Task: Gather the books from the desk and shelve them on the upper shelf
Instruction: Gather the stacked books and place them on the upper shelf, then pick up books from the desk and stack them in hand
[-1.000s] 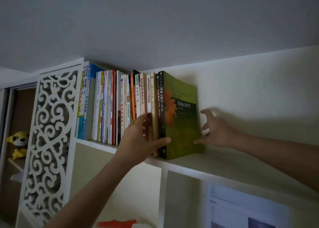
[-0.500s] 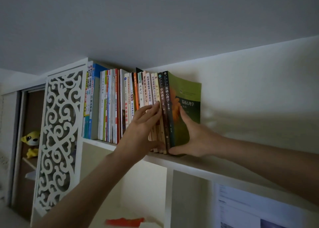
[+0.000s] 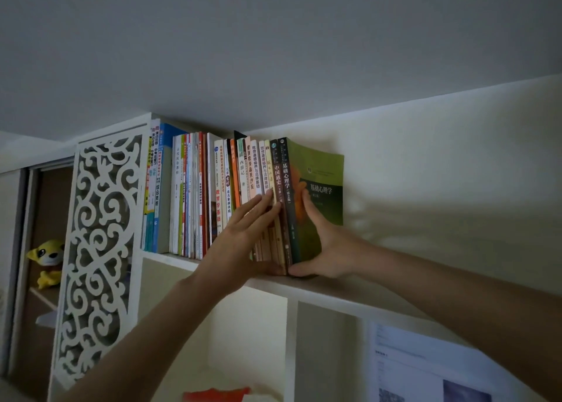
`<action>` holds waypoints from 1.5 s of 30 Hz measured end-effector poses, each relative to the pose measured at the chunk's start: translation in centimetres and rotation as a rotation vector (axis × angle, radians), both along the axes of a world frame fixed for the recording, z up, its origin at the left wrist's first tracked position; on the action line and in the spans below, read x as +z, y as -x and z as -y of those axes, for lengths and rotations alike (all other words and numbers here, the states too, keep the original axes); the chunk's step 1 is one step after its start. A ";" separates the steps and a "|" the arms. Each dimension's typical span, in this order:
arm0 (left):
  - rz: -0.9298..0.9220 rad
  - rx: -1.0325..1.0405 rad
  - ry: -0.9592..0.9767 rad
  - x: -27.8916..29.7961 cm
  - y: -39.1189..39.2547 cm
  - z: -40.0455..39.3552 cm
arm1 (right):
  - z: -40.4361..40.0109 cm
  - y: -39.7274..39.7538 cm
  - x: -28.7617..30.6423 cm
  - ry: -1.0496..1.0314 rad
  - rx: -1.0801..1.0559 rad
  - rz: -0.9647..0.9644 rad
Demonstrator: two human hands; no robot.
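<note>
A row of several upright books point(image 3: 194, 195) stands on the white upper shelf point(image 3: 349, 292), close under the ceiling. The rightmost one is a green book point(image 3: 322, 173) with an orange flower on its cover. My left hand point(image 3: 243, 237) lies flat with straight fingers against the spines of the books just left of it. My right hand point(image 3: 322, 246) presses flat against the green book's cover, thumb under its lower front corner. The desk is out of sight.
A white carved fretwork panel point(image 3: 97, 249) closes the shelf's left end. A yellow plush toy point(image 3: 47, 258) sits on a lower shelf behind it. A printed sheet point(image 3: 425, 368) hangs below right; something red point(image 3: 216, 394) lies at the bottom edge. The shelf right of the books is bare.
My right hand came from the open shelf onto the green book's cover and pushed it left against the row. My left hand's fingers straightened onto the spines.
</note>
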State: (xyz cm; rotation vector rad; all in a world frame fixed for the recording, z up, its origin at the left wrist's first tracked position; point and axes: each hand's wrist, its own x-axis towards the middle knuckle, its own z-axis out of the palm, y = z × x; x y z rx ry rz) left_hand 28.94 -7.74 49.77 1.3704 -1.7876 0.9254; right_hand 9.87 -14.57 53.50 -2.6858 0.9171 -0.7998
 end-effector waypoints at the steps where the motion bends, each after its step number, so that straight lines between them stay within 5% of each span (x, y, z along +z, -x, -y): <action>1: 0.011 0.005 -0.045 0.2 -0.2 -0.4 | -0.2 0.4 0.1 -0.024 0.011 -0.005; 7: -0.001 0.116 -0.074 0.3 2.6 -2.9 | -6.0 5.8 -1.4 0.145 0.022 -0.007; 11: 0.051 -0.170 0.109 -3.4 11.0 -7.3 | -10.9 13.4 -4.9 0.378 0.076 0.226; 17: 0.030 -0.408 -0.612 -18.9 21.1 -8.4 | -12.3 24.4 -22.1 0.017 -0.171 -0.172; 22: -0.226 -0.165 -1.222 -38.0 23.9 -4.3 | -12.5 30.9 -39.8 -0.550 -0.492 -0.232; 26: -0.463 0.037 -1.574 -50.8 22.7 -2.4 | -14.9 31.4 -50.4 -0.788 -0.612 -0.241; 31: -0.502 0.279 -1.644 -58.9 20.8 0.5 | -16.0 29.8 -55.2 -0.826 -0.716 -0.317; 41: -0.584 0.488 -1.630 -61.1 21.2 2.5 | -15.3 29.3 -57.7 -0.910 -0.965 -0.246; 45: -0.683 0.279 -1.654 -60.7 19.2 2.7 | -15.6 29.8 -60.9 -0.913 -1.085 -0.098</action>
